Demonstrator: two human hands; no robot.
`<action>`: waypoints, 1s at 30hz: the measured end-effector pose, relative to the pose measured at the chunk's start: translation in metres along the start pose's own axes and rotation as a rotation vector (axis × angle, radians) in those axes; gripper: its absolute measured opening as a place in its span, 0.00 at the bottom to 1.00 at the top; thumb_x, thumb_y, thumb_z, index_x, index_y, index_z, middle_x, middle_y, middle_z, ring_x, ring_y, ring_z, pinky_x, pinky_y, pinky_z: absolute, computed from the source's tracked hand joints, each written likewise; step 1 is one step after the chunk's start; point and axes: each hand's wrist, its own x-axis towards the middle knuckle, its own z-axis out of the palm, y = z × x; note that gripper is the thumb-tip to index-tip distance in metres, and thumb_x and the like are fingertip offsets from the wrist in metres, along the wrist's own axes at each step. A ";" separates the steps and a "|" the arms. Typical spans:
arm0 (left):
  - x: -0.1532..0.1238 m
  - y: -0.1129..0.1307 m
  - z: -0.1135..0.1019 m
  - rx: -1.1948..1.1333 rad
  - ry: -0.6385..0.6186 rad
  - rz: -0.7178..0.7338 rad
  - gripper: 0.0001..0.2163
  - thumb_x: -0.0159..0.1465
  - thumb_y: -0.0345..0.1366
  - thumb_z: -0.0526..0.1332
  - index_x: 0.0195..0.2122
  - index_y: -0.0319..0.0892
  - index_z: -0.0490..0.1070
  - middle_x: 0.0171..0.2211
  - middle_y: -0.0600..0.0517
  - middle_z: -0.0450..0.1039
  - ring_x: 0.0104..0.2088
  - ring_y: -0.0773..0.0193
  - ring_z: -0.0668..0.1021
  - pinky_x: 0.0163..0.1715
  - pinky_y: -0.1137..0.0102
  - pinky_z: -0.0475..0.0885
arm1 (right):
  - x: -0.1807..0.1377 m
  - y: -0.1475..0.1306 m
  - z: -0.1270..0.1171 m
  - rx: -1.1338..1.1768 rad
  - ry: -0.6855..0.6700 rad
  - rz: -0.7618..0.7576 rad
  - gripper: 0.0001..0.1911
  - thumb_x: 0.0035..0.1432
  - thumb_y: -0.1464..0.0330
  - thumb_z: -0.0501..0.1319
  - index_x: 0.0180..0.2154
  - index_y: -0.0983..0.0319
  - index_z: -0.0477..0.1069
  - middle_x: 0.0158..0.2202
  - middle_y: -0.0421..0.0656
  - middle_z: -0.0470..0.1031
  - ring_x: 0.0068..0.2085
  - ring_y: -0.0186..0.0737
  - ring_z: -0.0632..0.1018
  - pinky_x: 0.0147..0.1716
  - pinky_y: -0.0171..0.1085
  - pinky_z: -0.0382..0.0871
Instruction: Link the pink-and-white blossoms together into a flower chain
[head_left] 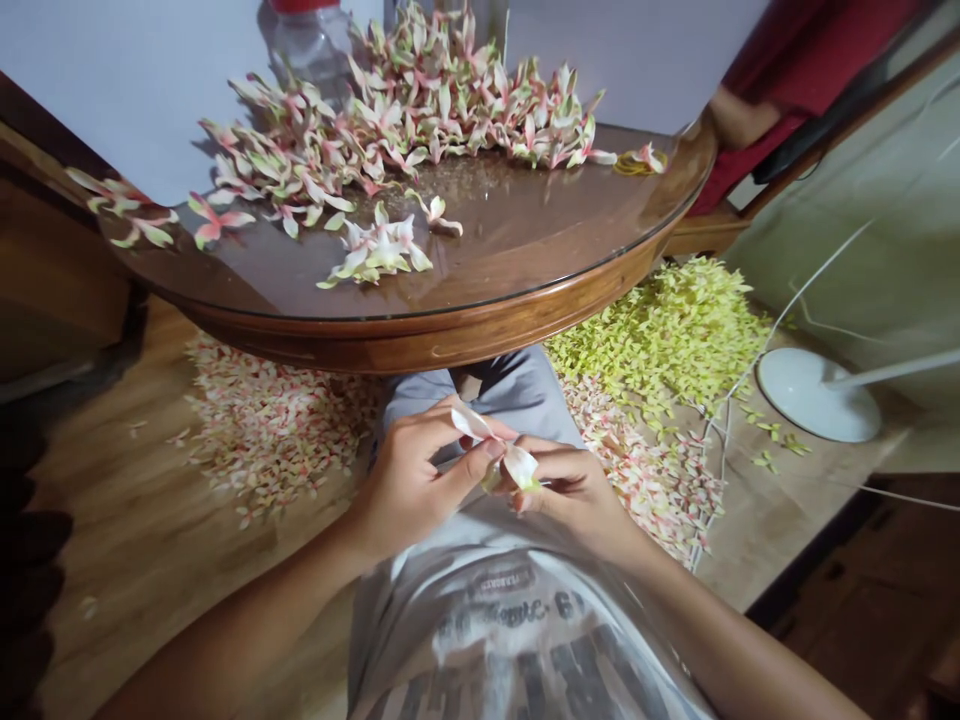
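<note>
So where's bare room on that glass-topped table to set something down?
Bare glass runs between the small leaf cluster and the near rim of the table, widening toward the right rim. Crowded: the far side, under the pink-and-cream leaf heap.

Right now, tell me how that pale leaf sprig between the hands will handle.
The pale leaf sprig is probably very light and floppy: its blades look thin and curl between the left hand and right hand. It is likely fragile, apt to crease if pinched hard.
</note>
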 end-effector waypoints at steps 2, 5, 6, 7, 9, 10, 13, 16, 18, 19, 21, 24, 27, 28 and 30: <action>0.003 0.001 0.000 -0.015 0.028 -0.016 0.06 0.69 0.31 0.63 0.37 0.39 0.79 0.33 0.51 0.79 0.34 0.66 0.80 0.38 0.72 0.74 | -0.001 -0.001 -0.001 0.014 0.013 0.023 0.06 0.59 0.66 0.73 0.32 0.61 0.84 0.31 0.41 0.76 0.31 0.31 0.76 0.32 0.29 0.70; 0.005 0.002 0.007 0.019 0.162 -0.044 0.06 0.69 0.32 0.63 0.34 0.39 0.78 0.32 0.50 0.79 0.33 0.66 0.79 0.36 0.72 0.73 | -0.003 -0.004 0.001 0.049 0.025 0.052 0.07 0.62 0.67 0.71 0.31 0.61 0.83 0.28 0.39 0.74 0.24 0.29 0.74 0.24 0.28 0.69; 0.006 0.003 0.012 0.028 0.210 -0.056 0.06 0.69 0.32 0.64 0.34 0.39 0.77 0.32 0.50 0.79 0.32 0.66 0.79 0.35 0.73 0.73 | -0.002 -0.006 0.002 0.056 0.030 0.055 0.07 0.62 0.67 0.71 0.31 0.61 0.82 0.27 0.39 0.74 0.23 0.28 0.75 0.24 0.28 0.69; 0.005 0.003 0.017 0.025 0.254 -0.071 0.06 0.69 0.33 0.63 0.34 0.39 0.77 0.32 0.50 0.79 0.31 0.67 0.79 0.33 0.73 0.72 | -0.002 -0.009 0.002 0.058 0.035 0.053 0.07 0.62 0.68 0.71 0.31 0.61 0.82 0.28 0.39 0.74 0.23 0.29 0.75 0.24 0.28 0.70; 0.005 0.006 0.026 -0.011 0.325 -0.091 0.07 0.70 0.34 0.63 0.35 0.39 0.77 0.32 0.50 0.79 0.31 0.67 0.79 0.31 0.74 0.72 | -0.001 -0.016 0.004 0.045 0.045 0.038 0.07 0.62 0.69 0.71 0.30 0.62 0.81 0.27 0.39 0.75 0.23 0.29 0.76 0.24 0.28 0.71; 0.006 0.007 0.030 -0.035 0.357 -0.094 0.07 0.70 0.34 0.63 0.36 0.39 0.77 0.32 0.50 0.79 0.31 0.67 0.79 0.31 0.75 0.72 | -0.001 -0.020 0.005 0.026 0.046 0.027 0.08 0.61 0.69 0.71 0.29 0.62 0.81 0.27 0.39 0.75 0.23 0.29 0.76 0.23 0.27 0.70; 0.012 0.004 0.030 -0.081 0.473 -0.116 0.08 0.70 0.36 0.63 0.35 0.40 0.77 0.29 0.53 0.76 0.29 0.69 0.76 0.30 0.76 0.70 | -0.007 -0.029 0.009 -0.058 0.020 -0.007 0.09 0.61 0.70 0.71 0.27 0.63 0.80 0.26 0.41 0.75 0.24 0.30 0.75 0.23 0.28 0.68; 0.026 -0.009 0.011 -0.222 0.771 -0.126 0.08 0.67 0.38 0.67 0.32 0.40 0.77 0.26 0.55 0.73 0.27 0.71 0.73 0.28 0.77 0.68 | -0.019 -0.030 0.015 -0.100 -0.101 -0.003 0.09 0.63 0.70 0.70 0.29 0.64 0.82 0.25 0.43 0.76 0.25 0.31 0.76 0.25 0.29 0.67; 0.036 -0.019 -0.006 -0.358 0.934 -0.111 0.08 0.63 0.38 0.69 0.30 0.40 0.77 0.27 0.54 0.73 0.28 0.71 0.73 0.29 0.77 0.67 | -0.024 -0.029 0.017 -0.082 -0.154 -0.005 0.09 0.64 0.68 0.69 0.30 0.63 0.84 0.25 0.43 0.77 0.25 0.32 0.77 0.25 0.30 0.68; 0.040 -0.022 -0.013 -0.397 0.944 -0.117 0.08 0.62 0.37 0.70 0.29 0.40 0.77 0.26 0.54 0.73 0.28 0.72 0.73 0.29 0.78 0.66 | -0.024 -0.028 0.017 -0.074 -0.143 -0.019 0.10 0.64 0.67 0.69 0.31 0.63 0.84 0.26 0.44 0.77 0.26 0.33 0.77 0.27 0.30 0.69; 0.044 -0.025 -0.023 -0.419 0.892 -0.133 0.06 0.60 0.35 0.71 0.29 0.40 0.79 0.25 0.55 0.72 0.27 0.72 0.71 0.28 0.78 0.65 | -0.020 -0.029 0.013 -0.087 -0.069 -0.052 0.08 0.63 0.66 0.70 0.33 0.61 0.85 0.28 0.44 0.79 0.29 0.33 0.79 0.30 0.29 0.72; 0.044 -0.022 -0.028 -0.381 0.805 -0.142 0.04 0.60 0.34 0.70 0.35 0.40 0.81 0.26 0.55 0.72 0.26 0.72 0.70 0.27 0.77 0.65 | -0.010 -0.033 0.005 -0.137 0.030 -0.052 0.03 0.61 0.68 0.72 0.38 0.58 0.84 0.30 0.42 0.81 0.28 0.33 0.80 0.31 0.28 0.73; 0.042 -0.019 -0.029 -0.336 0.761 -0.160 0.06 0.61 0.35 0.69 0.39 0.42 0.81 0.29 0.54 0.74 0.28 0.71 0.72 0.28 0.77 0.67 | -0.004 -0.037 -0.003 -0.184 0.105 -0.050 0.05 0.59 0.70 0.73 0.39 0.57 0.83 0.29 0.41 0.82 0.28 0.35 0.82 0.30 0.30 0.76; 0.042 -0.019 -0.030 -0.326 0.746 -0.163 0.06 0.62 0.36 0.69 0.39 0.42 0.81 0.29 0.54 0.74 0.29 0.71 0.72 0.29 0.77 0.67 | -0.004 -0.038 -0.005 -0.234 0.125 -0.084 0.04 0.59 0.70 0.73 0.38 0.57 0.83 0.30 0.42 0.83 0.30 0.37 0.83 0.32 0.31 0.77; 0.042 -0.020 -0.032 -0.308 0.713 -0.157 0.06 0.63 0.36 0.68 0.40 0.42 0.81 0.28 0.54 0.73 0.30 0.70 0.73 0.31 0.77 0.68 | -0.004 -0.039 -0.011 -0.402 0.139 -0.206 0.03 0.60 0.71 0.71 0.37 0.57 0.83 0.35 0.44 0.83 0.36 0.40 0.84 0.38 0.34 0.78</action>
